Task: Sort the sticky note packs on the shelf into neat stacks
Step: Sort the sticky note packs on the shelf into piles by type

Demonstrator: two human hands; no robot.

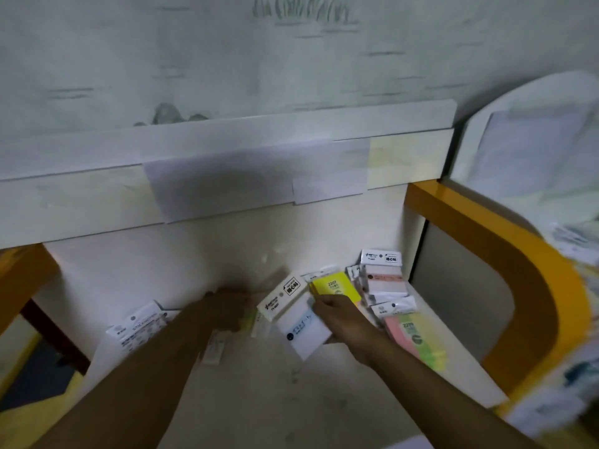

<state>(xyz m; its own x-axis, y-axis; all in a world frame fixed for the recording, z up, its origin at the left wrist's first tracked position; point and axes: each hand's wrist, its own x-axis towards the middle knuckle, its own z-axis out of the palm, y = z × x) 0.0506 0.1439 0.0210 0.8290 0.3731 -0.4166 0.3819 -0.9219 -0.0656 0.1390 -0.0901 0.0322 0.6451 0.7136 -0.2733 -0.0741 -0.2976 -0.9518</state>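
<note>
Packs are mostly in a mess on the shelf (291, 393). A stack of packs (384, 280) sits tidy in the back right corner. A pink and green pack (411, 335) lies by the right edge. More packs (136, 328) lie loose by the left edge. The right hand (337, 315) grips a white pack (299, 322), with a yellow pack (335, 286) just behind it. The left hand (227, 306) reaches to the back; I cannot tell if its fingers hold anything. Most sorting looks left to do.
</note>
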